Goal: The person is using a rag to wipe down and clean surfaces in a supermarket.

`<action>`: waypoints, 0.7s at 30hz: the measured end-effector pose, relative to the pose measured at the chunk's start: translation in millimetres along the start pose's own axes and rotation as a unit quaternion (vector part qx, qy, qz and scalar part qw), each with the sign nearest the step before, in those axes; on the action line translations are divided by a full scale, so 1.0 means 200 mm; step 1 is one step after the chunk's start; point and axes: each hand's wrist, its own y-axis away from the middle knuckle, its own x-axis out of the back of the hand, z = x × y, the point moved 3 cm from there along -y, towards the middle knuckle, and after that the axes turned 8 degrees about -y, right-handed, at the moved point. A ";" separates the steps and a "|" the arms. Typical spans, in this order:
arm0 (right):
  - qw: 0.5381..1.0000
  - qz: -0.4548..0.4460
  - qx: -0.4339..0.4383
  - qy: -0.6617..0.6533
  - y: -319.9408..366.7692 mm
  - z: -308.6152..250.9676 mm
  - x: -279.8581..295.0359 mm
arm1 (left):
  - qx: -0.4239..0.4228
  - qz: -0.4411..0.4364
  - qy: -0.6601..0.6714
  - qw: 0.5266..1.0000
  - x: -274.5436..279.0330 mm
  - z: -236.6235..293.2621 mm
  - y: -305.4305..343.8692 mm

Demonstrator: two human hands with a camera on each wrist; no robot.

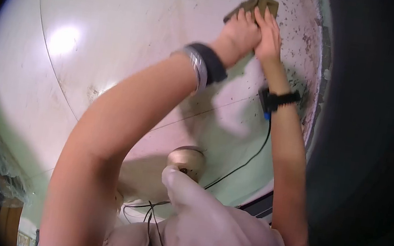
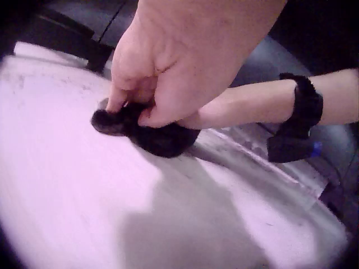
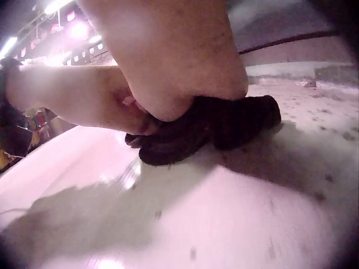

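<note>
A bunched olive-brown cloth (image 1: 268, 4), dark in the wrist views, lies against the pale, speckled surface. My left hand (image 1: 241, 35) grips it from above; in the left wrist view the thumb and a finger pinch the dark folds of the cloth (image 2: 165, 140). Close beside it, my right hand (image 1: 269, 37) presses on the cloth with its fingers stretched forward. From the right wrist, the cloth (image 3: 241, 123) bulges out under the right hand (image 3: 174, 67), whose fingertips are hidden there. The two hands touch or overlap at their inner sides.
The broad pale surface (image 1: 135, 25) carries dark specks and stains, with a seam across it. Its rough edge (image 1: 318, 79) runs along the right. A rounded metallic object (image 1: 187, 160) sits near the person's body. A black cable (image 1: 238, 168) trails from the right wrist. Clear plastic (image 1: 4, 172) lies at left.
</note>
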 end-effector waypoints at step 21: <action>0.978 -0.048 -0.201 -0.013 0.93 -0.05 0.20 | -0.021 -0.108 0.082 0.991 0.07 0.85 0.55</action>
